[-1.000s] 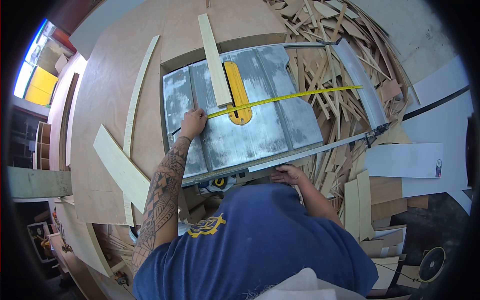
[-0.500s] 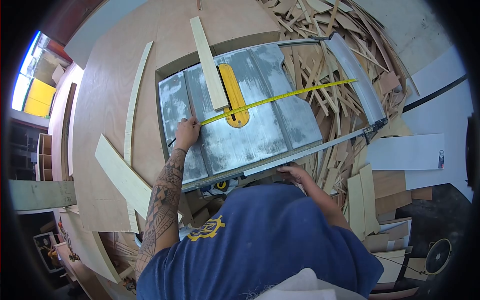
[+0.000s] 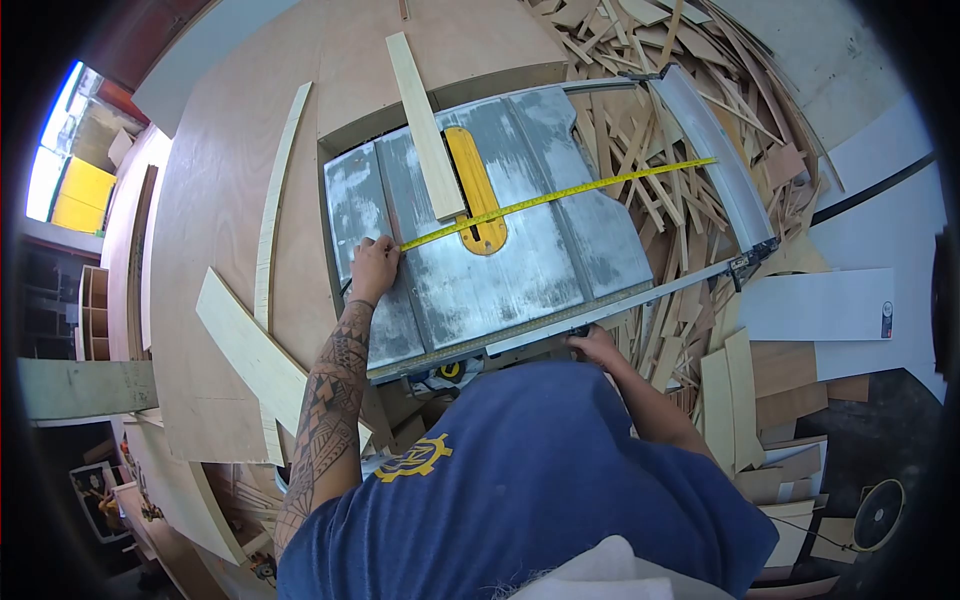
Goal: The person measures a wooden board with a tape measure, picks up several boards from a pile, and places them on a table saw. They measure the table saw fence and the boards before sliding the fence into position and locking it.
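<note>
My left hand (image 3: pixel 374 268) is closed on the near end of a yellow tape measure (image 3: pixel 545 197), over the left part of the table saw (image 3: pixel 520 290). The blade stretches across the saw top, past the yellow throat plate (image 3: pixel 476 195), to the silver rip fence (image 3: pixel 722 165) on the right. At the saw's front rail (image 3: pixel 520 340), my right hand (image 3: pixel 597 346) has its fingers curled at a dark part under the rail; what they grip is mostly hidden. A pale wooden board (image 3: pixel 425 130) lies left of the throat plate, its near end just short of the tape.
Around the saw's left and back is a plywood surface (image 3: pixel 230 200) with a narrow strip (image 3: pixel 270 260) and a pale board (image 3: pixel 262 345). Wood offcuts (image 3: pixel 640 130) are heaped beneath the fence. White panels (image 3: pixel 820 305) lie at right, near a fan (image 3: pixel 880 515).
The view has shifted slightly, so the saw appears a little further right. My right hand's fingers look more curled under the rail. The tape and boards keep their places.
</note>
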A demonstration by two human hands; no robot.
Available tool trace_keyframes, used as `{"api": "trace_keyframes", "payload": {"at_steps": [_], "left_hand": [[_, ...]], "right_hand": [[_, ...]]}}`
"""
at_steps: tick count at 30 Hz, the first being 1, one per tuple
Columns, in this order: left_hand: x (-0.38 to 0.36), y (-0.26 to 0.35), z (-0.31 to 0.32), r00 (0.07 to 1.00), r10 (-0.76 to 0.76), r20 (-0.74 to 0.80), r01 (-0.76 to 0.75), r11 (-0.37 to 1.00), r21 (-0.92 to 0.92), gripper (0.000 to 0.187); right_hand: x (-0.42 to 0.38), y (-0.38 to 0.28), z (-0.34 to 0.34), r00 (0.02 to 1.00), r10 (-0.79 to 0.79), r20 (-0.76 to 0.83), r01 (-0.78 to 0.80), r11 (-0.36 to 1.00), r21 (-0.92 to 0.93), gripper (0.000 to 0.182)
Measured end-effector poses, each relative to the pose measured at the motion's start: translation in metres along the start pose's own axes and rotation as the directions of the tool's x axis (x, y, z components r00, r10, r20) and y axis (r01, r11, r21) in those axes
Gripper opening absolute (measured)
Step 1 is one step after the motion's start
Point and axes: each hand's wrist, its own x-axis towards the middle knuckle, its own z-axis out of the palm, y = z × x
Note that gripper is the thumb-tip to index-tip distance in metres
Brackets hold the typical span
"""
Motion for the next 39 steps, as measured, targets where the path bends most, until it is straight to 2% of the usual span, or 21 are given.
{"api": "trace_keyframes", "payload": {"at_steps": [1, 3, 5, 7, 8, 10, 13, 15, 17, 18, 22, 23, 25, 26, 27, 28, 31, 33, 36, 37, 39], "left_hand": [[0.000, -0.001, 0.000, 1.000, -0.003, 0.001, 0.003, 1.000, -0.001, 0.023], [-0.001, -0.002, 0.002, 1.000, 0.003, -0.002, -0.003, 1.000, -0.003, 0.022], [-0.002, -0.005, 0.004, 1.000, 0.014, -0.008, -0.014, 1.000, 0.012, 0.022], [0.002, -0.005, 0.004, 0.999, 0.032, -0.017, -0.031, 0.999, 0.015, 0.021], [0.000, -0.008, 0.002, 1.000, 0.013, -0.022, -0.013, 0.999, 0.033, 0.021], [-0.001, -0.019, 0.000, 1.000, -0.012, 0.004, 0.012, 0.999, 0.036, 0.021], [-0.005, -0.022, -0.001, 1.000, -0.001, -0.004, 0.001, 1.000, 0.008, 0.020], [-0.006, -0.019, -0.004, 1.000, -0.011, 0.002, 0.011, 1.000, 0.009, 0.020], [-0.005, -0.016, -0.004, 1.000, -0.024, 0.003, 0.024, 1.000, 0.007, 0.020], [-0.004, -0.018, -0.004, 1.000, -0.014, 0.002, 0.013, 1.000, 0.009, 0.020], [-0.004, -0.023, -0.001, 1.000, 0.003, 0.001, -0.003, 1.000, -0.003, 0.019], [-0.005, -0.024, 0.000, 1.000, 0.005, 0.000, -0.005, 1.000, 0.004, 0.019], [-0.004, -0.024, 0.001, 1.000, 0.006, -0.019, -0.005, 1.000, 0.031, 0.019], [-0.003, -0.027, -0.001, 1.000, 0.006, -0.019, -0.005, 1.000, 0.030, 0.019], [-0.002, -0.030, -0.005, 1.000, -0.021, -0.015, 0.022, 0.999, 0.040, 0.019], [-0.005, -0.032, -0.006, 0.999, -0.051, -0.007, 0.051, 0.997, 0.050, 0.018], [-0.008, -0.032, -0.012, 1.000, -0.027, -0.008, 0.027, 1.000, 0.009, 0.018], [-0.007, -0.031, -0.014, 1.000, -0.030, 0.005, 0.030, 0.999, 0.020, 0.018], [-0.004, -0.032, -0.011, 0.999, -0.032, 0.004, 0.032, 0.999, 0.025, 0.019], [-0.004, -0.035, -0.010, 1.000, -0.027, 0.001, 0.027, 0.999, 0.026, 0.019], [-0.004, -0.037, -0.009, 1.000, -0.028, 0.001, 0.028, 0.999, 0.030, 0.019]], "right_hand": [[0.003, -0.003, -0.002, 1.000, 0.002, 0.002, -0.002, 1.000, -0.002, 0.052], [0.009, 0.001, -0.003, 0.894, 0.247, 0.374, -0.389, 0.843, 0.372, 0.034], [0.017, 0.012, 0.007, 0.816, 0.177, 0.551, -0.504, 0.683, 0.528, 0.024], [0.010, 0.007, 0.016, 0.945, 0.279, 0.169, -0.325, 0.854, 0.406, 0.030], [0.005, -0.001, 0.027, 0.945, 0.283, 0.165, -0.327, 0.854, 0.406, 0.030], [-0.031, -0.049, 0.061, 0.821, 0.101, -0.562, -0.299, 0.914, -0.273, 0.035], [-0.033, -0.049, 0.058, 0.824, 0.001, -0.567, -0.159, 0.960, -0.229, 0.039], [-0.015, -0.028, 0.040, 0.860, -0.038, -0.508, -0.130, 0.948, -0.290, 0.046], [0.016, 0.011, 0.015, 0.986, 0.162, -0.042, -0.154, 0.976, 0.156, 0.035], [0.013, 0.012, 0.009, 0.992, 0.122, 0.019, -0.121, 0.934, 0.335, 0.026], [0.021, 0.015, 0.002, 0.847, 0.196, 0.494, -0.501, 0.604, 0.620, 0.028], [0.021, 0.019, 0.009, 0.847, 0.190, 0.497, -0.501, 0.602, 0.622, 0.028], [0.017, 0.019, 0.022, 0.947, 0.236, 0.219, -0.321, 0.687, 0.652, 0.031], [0.018, 0.018, 0.033, 0.947, 0.236, 0.218, -0.322, 0.687, 0.652, 0.031], [0.005, -0.009, 0.055, 0.935, 0.269, -0.230, -0.201, 0.938, 0.283, 0.035], [-0.009, -0.025, 0.065, 0.794, 0.071, -0.603, -0.222, 0.958, -0.179, 0.039], [-0.026, -0.042, 0.061, 0.790, -0.029, -0.612, -0.102, 0.979, -0.178, 0.045], [-0.026, -0.040, 0.045, 0.824, -0.061, -0.564, -0.074, 0.974, -0.214, 0.048], [-0.006, -0.016, 0.004, 0.998, 0.062, 0.031, -0.063, 0.998, 0.021, 0.037], [-0.004, -0.013, 0.005, 0.997, 0.063, 0.035, -0.064, 0.998, 0.020, 0.037], [0.001, -0.006, 0.006, 0.962, 0.209, 0.175, -0.262, 0.885, 0.385, 0.036]]}}
